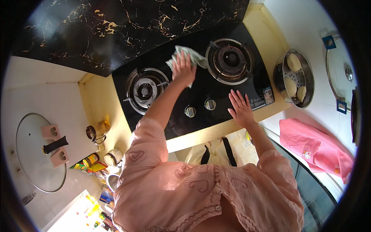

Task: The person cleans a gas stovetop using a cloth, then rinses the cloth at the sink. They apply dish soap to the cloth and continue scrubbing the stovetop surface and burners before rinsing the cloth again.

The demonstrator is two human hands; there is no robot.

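Note:
A pale, crumpled cleaning cloth (197, 58) lies on the black glass gas stove (170, 120), between its two burners. My left hand (183, 70) presses down on this cloth and holds it, fingers pointing toward the back wall. My right hand (241, 111) rests with spread fingers on the stove's front right part, holding nothing. Beside the cloth is the right burner (231, 58); the left burner (145, 89) sits past my left forearm. Two control knobs, a left knob (189, 111) and a right knob (210, 104), are set between my arms.
Right of the stove, a perforated metal bowl (308, 77) contains several pale round pieces. A glass lid (336, 69) and a pink cloth (309, 143) hang nearby. On the left are another glass lid (34, 154), a glass jug (101, 127) and a jar (113, 157).

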